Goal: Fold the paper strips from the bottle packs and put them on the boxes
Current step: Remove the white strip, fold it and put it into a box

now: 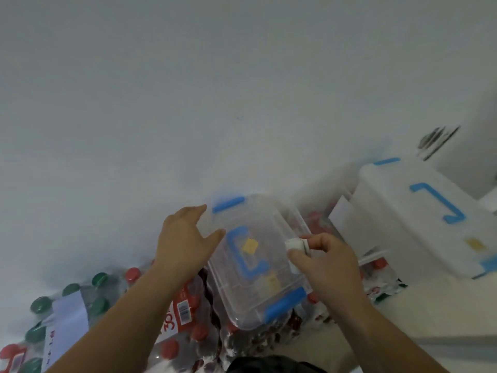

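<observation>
A clear plastic box (pixel 271 219) with blue clasps and a blue handle sits on top of shrink-wrapped bottle packs, low in the middle of the view. My right hand (pixel 326 261) pinches a small folded white paper strip (pixel 295 244) over the box's right edge. My left hand (pixel 185 238) hovers at the box's left side with fingers spread and holds nothing. A second, white box (pixel 419 211) with blue handle and clasps stands to the right. A white paper strip (pixel 68 313) lies across the green-capped bottle pack (pixel 40 305) at the lower left.
Red-capped bottle packs (pixel 193 313) lie under and around the clear box. A white sheet (pixel 341 214) leans between the two boxes. The pale wall fills the upper view. A white door with a metal handle (pixel 437 140) is at the right.
</observation>
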Motion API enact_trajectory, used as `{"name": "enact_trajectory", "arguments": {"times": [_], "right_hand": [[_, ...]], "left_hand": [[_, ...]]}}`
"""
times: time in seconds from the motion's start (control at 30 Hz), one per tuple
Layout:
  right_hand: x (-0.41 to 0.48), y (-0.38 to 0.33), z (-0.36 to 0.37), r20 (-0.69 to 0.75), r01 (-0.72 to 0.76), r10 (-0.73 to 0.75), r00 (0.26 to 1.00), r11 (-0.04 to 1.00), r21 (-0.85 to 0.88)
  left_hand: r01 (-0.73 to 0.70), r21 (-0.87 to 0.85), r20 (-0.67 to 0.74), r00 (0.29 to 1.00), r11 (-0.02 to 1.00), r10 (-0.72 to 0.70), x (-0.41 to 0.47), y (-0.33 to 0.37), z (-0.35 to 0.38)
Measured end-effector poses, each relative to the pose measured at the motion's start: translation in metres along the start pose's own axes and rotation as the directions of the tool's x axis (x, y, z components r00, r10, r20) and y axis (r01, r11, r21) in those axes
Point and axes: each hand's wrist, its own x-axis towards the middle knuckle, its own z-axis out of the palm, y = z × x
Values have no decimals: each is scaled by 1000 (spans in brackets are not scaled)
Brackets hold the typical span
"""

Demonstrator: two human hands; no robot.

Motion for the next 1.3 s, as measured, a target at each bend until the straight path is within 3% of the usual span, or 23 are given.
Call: {"name": "enact_trajectory", "arguments": {"times": [0.2, 0.37, 0.47, 0.63, 0.9, 1.17, 1.3], "right_hand": [[28, -12, -34, -146, 54, -62, 987, 997, -55], [77, -3, -60, -134, 51, -71, 988, 988, -145], [106, 6, -56, -62, 57, -71, 996, 977, -207], [154, 21, -38, 182, 28, 28, 983, 955, -296], [203, 48, -13, 462, 50, 223, 858, 859, -509], [212, 78, 13, 438, -224, 304, 846, 948, -226], [214, 81, 15, 387, -203, 262, 884, 961, -187]], "left_hand": [[-280, -50, 61, 957, 959, 283, 11, 46, 4], [-445, -41, 213, 871, 895, 443, 21, 92, 34], [-459, 60, 294, 857, 886, 424, 28, 114, 56], [-411, 215, 442, 850, 886, 287, 44, 128, 86], [-325, 278, 399, 895, 904, 199, 44, 133, 104], [-326, 298, 430, 885, 897, 179, 41, 128, 106], [-325, 300, 439, 882, 897, 173, 41, 130, 106]]}}
